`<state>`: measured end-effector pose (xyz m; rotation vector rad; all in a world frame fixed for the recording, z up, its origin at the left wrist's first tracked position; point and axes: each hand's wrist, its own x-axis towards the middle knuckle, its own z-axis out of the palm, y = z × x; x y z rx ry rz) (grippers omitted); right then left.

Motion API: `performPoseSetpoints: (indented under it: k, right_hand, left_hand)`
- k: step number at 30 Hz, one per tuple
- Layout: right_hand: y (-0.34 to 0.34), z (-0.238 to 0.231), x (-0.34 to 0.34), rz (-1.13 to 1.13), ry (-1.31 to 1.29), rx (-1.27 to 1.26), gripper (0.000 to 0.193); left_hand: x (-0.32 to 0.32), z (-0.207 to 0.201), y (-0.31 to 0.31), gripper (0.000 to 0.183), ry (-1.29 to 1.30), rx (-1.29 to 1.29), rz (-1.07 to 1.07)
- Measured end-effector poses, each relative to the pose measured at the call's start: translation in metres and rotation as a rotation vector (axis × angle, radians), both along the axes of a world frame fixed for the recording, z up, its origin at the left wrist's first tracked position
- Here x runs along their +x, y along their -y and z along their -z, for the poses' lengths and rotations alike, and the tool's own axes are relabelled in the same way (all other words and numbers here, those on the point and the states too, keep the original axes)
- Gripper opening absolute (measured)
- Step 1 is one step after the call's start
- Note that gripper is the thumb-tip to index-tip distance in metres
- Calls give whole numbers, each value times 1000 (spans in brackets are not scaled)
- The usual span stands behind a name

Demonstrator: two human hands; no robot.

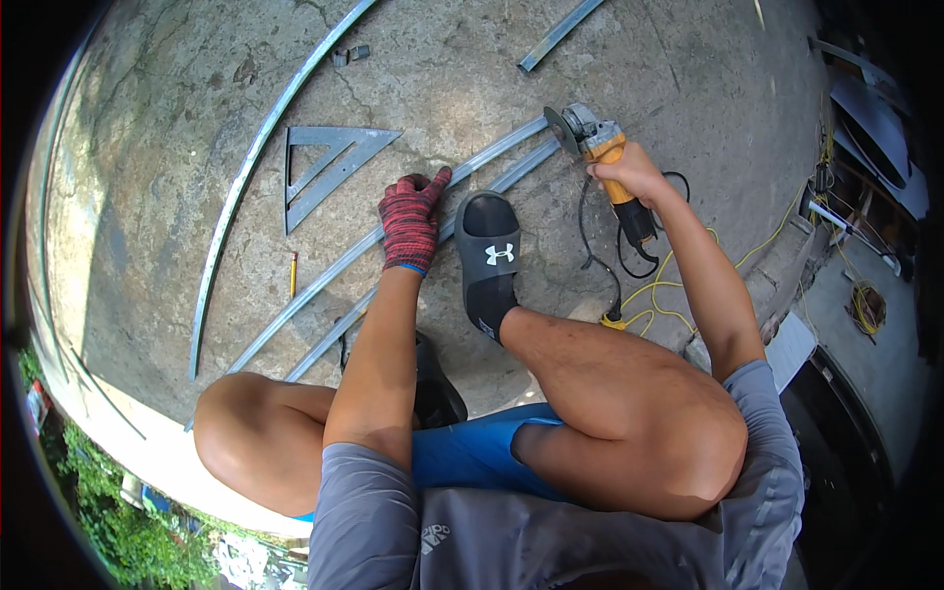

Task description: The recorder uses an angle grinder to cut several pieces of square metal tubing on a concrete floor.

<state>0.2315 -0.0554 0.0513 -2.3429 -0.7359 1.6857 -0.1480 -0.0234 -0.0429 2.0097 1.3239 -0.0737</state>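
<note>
Long silver metal strip (236, 187) lies far left on the concrete floor (162, 187). Then yellow pencil (293, 275), grey metal triangular square (336, 179). 2 parallel silver metal channels (324, 282) run diagonally. Left hand (408, 224), red-black knit glove, is on the upper channel; can't tell how tightly its fingers close. Black slide sandal (489, 241) blocks view of part of the lower channel. Yellow-and-black angle grinder (608, 149): disc at upper channel's far end, contact unclear. Bare right hand (631, 177): fingers wrapped round grinder body. Black cord (588, 231) and yellow cord (669, 285) loop nearby.
</note>
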Motion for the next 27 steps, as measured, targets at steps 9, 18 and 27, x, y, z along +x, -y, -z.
performPoseSetpoints:
  k: [9,18,27]
  right_hand:
    - [4,9,5,-3,-16,-22,28]
    - [1,5,2,0,-19,-14,30]
    - [4,12,5,-16,28,-13,32]
  left_hand:
    - [-1,-3,0,60,12,16,-10]
    - [1,-5,-3,76,-53,-109,-4]
    - [2,-2,-1,77,-58,-99,-11]
